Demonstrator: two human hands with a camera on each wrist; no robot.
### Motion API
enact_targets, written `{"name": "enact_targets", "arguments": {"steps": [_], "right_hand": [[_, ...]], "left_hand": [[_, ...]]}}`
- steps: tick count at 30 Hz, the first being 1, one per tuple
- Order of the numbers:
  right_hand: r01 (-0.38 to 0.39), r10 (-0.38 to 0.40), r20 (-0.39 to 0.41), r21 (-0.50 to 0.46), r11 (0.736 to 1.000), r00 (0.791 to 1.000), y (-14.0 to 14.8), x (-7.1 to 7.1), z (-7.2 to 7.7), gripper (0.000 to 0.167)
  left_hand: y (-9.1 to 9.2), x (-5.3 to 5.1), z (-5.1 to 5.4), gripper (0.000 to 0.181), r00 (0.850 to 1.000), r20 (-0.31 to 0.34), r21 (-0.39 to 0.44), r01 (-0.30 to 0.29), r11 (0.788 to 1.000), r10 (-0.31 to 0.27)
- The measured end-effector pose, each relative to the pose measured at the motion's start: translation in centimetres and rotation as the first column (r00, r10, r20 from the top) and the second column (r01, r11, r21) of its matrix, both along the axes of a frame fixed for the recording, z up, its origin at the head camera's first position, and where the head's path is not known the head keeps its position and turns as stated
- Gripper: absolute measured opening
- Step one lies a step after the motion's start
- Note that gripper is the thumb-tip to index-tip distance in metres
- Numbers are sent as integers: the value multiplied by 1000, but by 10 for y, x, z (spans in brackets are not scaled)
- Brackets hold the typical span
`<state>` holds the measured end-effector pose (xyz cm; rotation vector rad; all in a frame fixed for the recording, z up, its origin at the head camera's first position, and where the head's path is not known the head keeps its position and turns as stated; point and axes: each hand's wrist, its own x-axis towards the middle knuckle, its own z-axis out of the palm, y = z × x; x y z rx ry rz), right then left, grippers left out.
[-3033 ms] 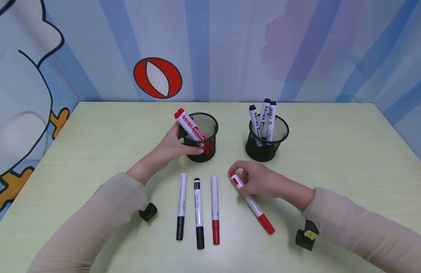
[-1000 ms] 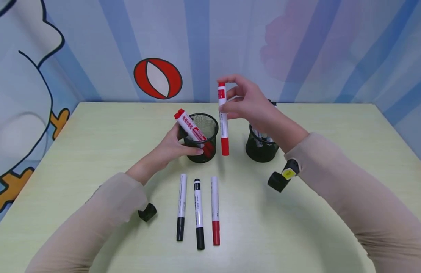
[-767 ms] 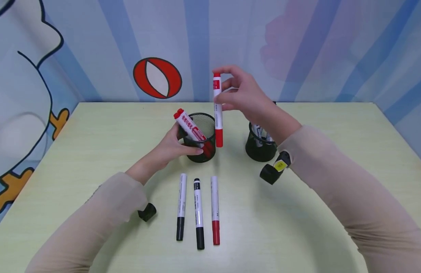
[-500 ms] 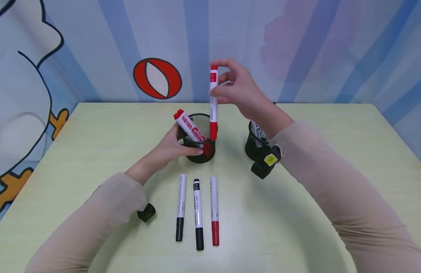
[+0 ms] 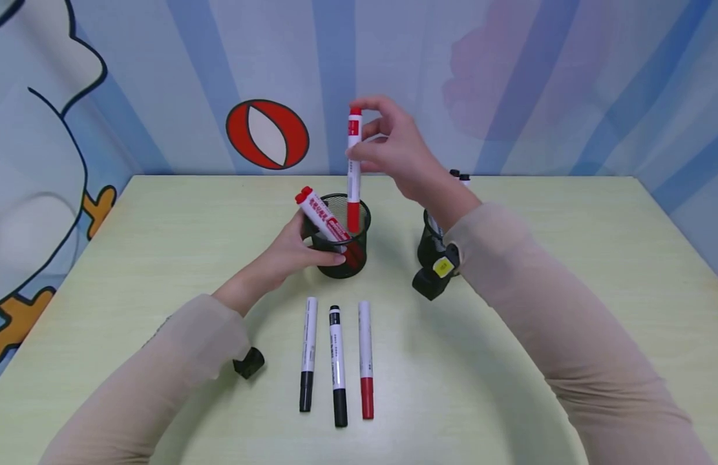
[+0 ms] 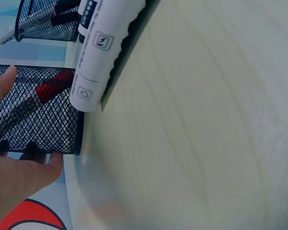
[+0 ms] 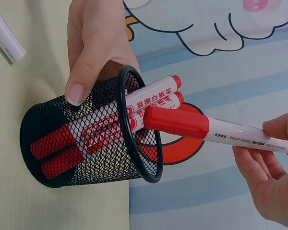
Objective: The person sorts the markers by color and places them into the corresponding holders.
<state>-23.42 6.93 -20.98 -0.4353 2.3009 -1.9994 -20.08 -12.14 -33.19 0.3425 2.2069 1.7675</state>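
My left hand (image 5: pixel 295 250) grips the side of a black mesh pen cup (image 5: pixel 359 255), its thumb across the front. Two red whiteboard markers (image 7: pixel 153 96) lean inside that cup, red caps down, ends sticking out over the rim. Above the opening, my right hand (image 5: pixel 396 145) pinches another red whiteboard marker (image 5: pixel 354 174) upright by its upper part, index finger on its top end. The held marker's red cap (image 7: pixel 177 122) points down, at the mouth of the cup in the right wrist view.
A second mesh cup (image 5: pixel 430 248) with black markers (image 5: pixel 463 179) stands to the right, partly behind my right wrist. In front lie two black markers (image 5: pixel 308 342) (image 5: pixel 337 361) and a red marker (image 5: pixel 366 355), side by side on the table (image 5: pixel 190 226).
My right hand took the red marker from the table, raised it upright and moved it left over the left cup. My left hand stays on the cup.
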Motion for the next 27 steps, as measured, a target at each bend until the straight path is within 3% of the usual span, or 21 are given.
{"name": "enact_targets", "arguments": {"steps": [12,27], "right_hand": [[-45,46,-80,20,999,996,-8,-1,-21,51],[-64,85,-128,159,985,988,-14,5,-48,53]], "left_hand": [[-2,1,0,85,1000,1,-13,-7,1000,8],[-2,-1,-1,86,1000,-22,7,13,1000,-13]]}}
